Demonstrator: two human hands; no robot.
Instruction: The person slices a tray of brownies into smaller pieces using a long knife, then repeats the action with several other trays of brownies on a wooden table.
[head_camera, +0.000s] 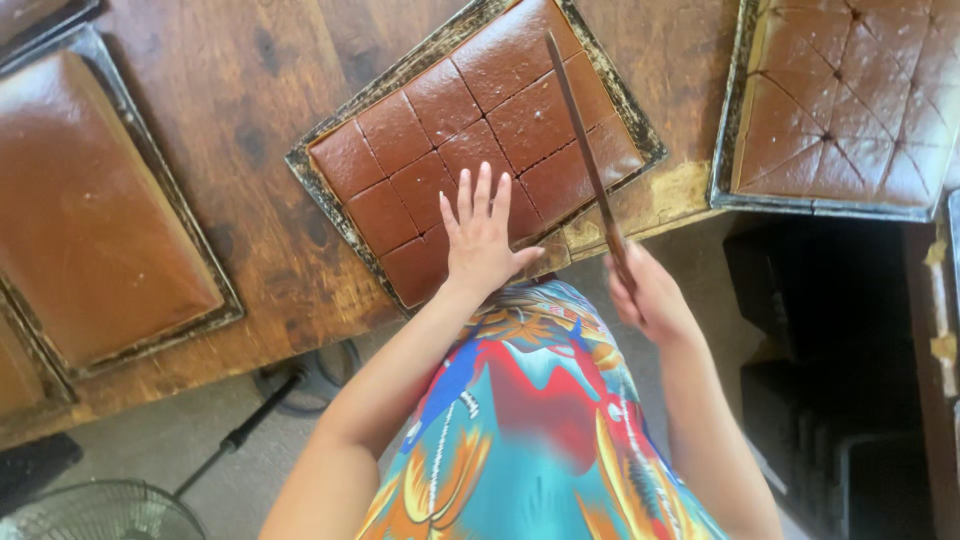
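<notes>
A wooden surface (230, 90) carries a cut brown cake (470, 130) in its tray (330, 200); the left hand (482, 240) rests flat, fingers spread, on the cake's near edge; the right hand (650, 295) grips a long knife (585, 150) laid across the cake; its handle is hidden; an uncut cake (90, 220) sits left, a scored cake (850, 90), cut off, right.

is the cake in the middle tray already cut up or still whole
Partly cut. The middle cake shows score lines dividing it into squares, and the knife in the right hand lies across it. The left hand rests flat on it.
</notes>
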